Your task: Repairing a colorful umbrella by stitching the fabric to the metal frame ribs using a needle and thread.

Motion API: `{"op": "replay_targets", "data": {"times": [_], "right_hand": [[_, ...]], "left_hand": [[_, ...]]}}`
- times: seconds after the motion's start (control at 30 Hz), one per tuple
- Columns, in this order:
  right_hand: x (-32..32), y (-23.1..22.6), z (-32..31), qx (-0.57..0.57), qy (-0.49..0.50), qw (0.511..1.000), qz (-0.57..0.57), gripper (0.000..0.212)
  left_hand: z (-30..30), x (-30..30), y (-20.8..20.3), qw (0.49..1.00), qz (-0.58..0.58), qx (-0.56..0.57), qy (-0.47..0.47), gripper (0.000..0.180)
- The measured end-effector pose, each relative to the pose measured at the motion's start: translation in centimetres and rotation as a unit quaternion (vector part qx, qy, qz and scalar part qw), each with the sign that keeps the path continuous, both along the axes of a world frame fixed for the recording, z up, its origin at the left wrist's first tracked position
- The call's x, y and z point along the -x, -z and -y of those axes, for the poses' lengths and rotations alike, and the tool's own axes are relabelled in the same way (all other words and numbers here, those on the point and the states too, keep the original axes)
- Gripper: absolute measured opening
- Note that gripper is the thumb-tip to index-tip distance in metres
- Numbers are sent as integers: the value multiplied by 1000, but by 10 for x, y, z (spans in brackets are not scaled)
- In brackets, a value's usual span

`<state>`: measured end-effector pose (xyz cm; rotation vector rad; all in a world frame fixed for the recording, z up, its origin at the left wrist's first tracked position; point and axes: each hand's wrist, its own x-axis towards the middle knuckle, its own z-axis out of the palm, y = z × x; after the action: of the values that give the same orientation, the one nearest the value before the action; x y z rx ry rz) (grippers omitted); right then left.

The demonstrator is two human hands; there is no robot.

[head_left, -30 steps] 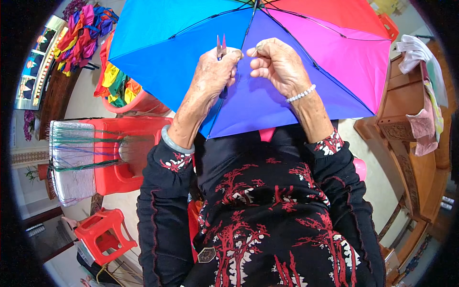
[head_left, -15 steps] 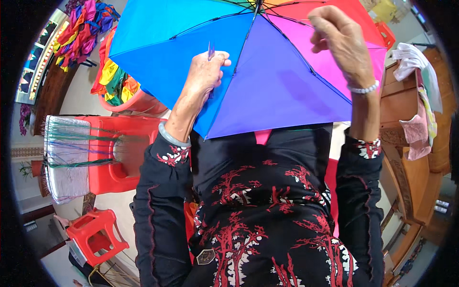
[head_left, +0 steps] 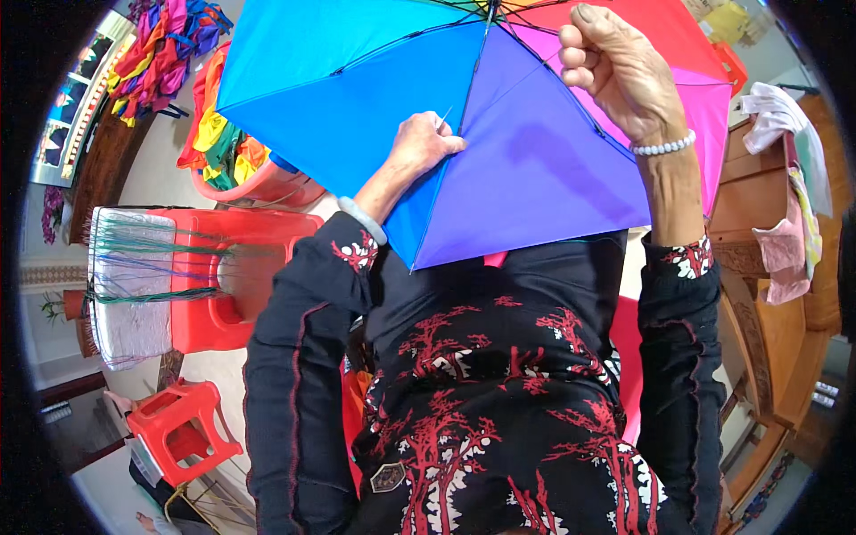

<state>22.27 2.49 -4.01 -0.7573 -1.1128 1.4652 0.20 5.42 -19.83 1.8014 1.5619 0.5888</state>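
Note:
An open umbrella [head_left: 535, 169] with rainbow panels lies over my lap, its black ribs facing up. My left hand [head_left: 423, 145] is closed at the rib where the blue and purple panels meet, thumb and fingers pinching there. A thin pointed tip [head_left: 447, 113] sticks up from it; the rest is hidden. My right hand [head_left: 620, 76] is raised over the purple and pink panels, fingers curled and pinched. A fine thread [head_left: 526, 78] runs from near the left hand up to these fingers. Whether a needle is in them cannot be seen.
At left, a red stool [head_left: 209, 312] carries a white foam block [head_left: 134, 308] with dark threads across it. Beyond stands a red tub [head_left: 276, 185] of colourful cloth. Another red stool [head_left: 183, 432] is lower left. Wooden furniture [head_left: 744, 183] with draped cloths stands at right.
My left hand has moved right to the blue-purple seam; the purple pointed tool there now shows less. My right hand has turned, its fingers curled tighter, and the thread has come into view.

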Motion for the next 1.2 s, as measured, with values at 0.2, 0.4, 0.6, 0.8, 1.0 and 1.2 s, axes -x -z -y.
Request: {"op": "replay_targets", "data": {"times": [0.2, 0.4, 0.6, 0.8, 1.0, 1.2], "right_hand": [[-14, -2, -5, -52, 97, 990, 85, 12], [-16, -7, -11, -36, 100, 985, 133, 13], [-5, -16, -33, -71, 108, 981, 145, 13], [-8, -2, -54, -76, 37, 996, 13, 13], [-10, 33, -67, -99, -64, 973, 197, 13], [20, 91, -60, -278, -45, 710, 645, 13]], "left_hand": [[-5, 12, 0, 998, -33, 34, -32, 21], [-8, 27, 4, 983, 25, -139, 118, 20], [-17, 19, -2, 988, -20, -90, 121, 23], [-22, 15, -3, 984, -23, -88, 156, 25], [-19, 17, -6, 938, 288, 194, -9, 22], [-18, 21, -8, 885, 424, 183, -61, 22]]}}
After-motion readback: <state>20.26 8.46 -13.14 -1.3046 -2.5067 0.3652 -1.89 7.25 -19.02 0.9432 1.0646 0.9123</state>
